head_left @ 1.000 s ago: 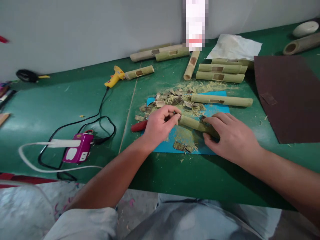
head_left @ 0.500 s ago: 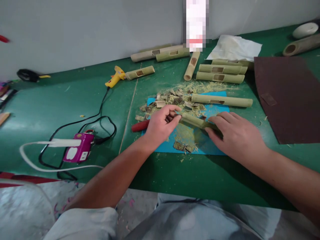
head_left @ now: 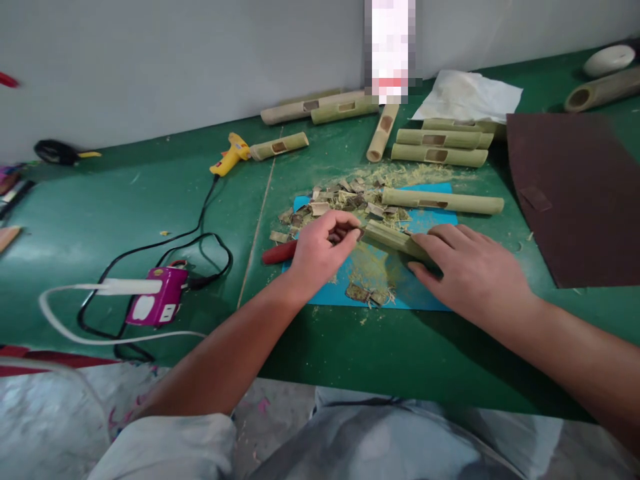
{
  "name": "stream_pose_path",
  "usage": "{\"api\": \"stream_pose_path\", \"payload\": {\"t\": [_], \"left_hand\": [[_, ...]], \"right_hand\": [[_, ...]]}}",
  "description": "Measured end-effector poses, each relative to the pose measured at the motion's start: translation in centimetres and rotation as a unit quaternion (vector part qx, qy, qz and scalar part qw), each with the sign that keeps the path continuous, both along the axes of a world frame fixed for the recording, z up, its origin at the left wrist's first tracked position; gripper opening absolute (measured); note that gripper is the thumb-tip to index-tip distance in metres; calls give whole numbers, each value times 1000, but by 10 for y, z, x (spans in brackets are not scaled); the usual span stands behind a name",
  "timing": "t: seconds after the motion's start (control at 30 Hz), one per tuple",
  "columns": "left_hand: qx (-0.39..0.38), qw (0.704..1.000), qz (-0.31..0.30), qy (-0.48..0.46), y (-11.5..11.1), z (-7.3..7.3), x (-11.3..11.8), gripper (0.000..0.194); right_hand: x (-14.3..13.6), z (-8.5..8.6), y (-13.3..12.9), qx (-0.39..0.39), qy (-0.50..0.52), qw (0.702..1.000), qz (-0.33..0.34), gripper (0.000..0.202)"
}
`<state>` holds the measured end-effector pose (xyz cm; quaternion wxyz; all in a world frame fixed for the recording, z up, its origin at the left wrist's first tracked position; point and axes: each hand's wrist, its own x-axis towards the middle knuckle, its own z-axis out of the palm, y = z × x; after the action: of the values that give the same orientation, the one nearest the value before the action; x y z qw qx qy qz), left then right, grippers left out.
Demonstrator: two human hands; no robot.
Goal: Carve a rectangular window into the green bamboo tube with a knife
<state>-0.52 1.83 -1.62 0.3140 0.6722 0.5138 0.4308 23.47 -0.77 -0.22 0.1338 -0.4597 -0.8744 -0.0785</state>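
My right hand (head_left: pixel 465 270) is wrapped over the near-right part of a green bamboo tube (head_left: pixel 393 238), which slants above a blue mat (head_left: pixel 330 291). My left hand (head_left: pixel 325 248) is closed in a pinch just off the tube's left end. A small dark bit shows at its fingertips, too small to name. Beside the left wrist lies a red handle (head_left: pixel 279 253), its other end hidden by the hand. Bamboo chips (head_left: pixel 320 209) and shavings cover the mat behind my hands. Another bamboo tube (head_left: pixel 465 203) with a cut slot rests across the mat's far right.
Several slotted bamboo tubes (head_left: pixel 440 155) lie at the back, some under a white tissue (head_left: pixel 465 97). A yellow glue gun (head_left: pixel 230 157) and its cord run to a purple power adapter (head_left: pixel 159 295) on the left. A dark brown sheet (head_left: pixel 575 200) lies on the right.
The tube in my right hand has turned slightly, and its left end now stands a little apart from my left fingertips. My left hand has barely moved.
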Motion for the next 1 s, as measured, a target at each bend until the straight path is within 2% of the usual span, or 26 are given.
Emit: {"api": "stream_pose_path", "payload": {"t": [0.13,0.3,0.67,0.87,1.0], "left_hand": [[-14,1000,9,-20,1,0,0,20],[-45,997,13,-55,1,1,2,10],[-32,998,27,37,5,1,0,9],[-38,999,5,27,7,-2,-2,10],[-29,999,11,7,8,-3,2,10]], "right_hand": [[-1,-3,-1,-4,17,999,30,27],[-8,-4,-5,-4,34,997,64,24],[-14,-7,-10,-34,62,994,81,22],[-16,-9,-11,-55,69,995,56,20],[-18,-11,-11,-55,74,994,66,19]]}}
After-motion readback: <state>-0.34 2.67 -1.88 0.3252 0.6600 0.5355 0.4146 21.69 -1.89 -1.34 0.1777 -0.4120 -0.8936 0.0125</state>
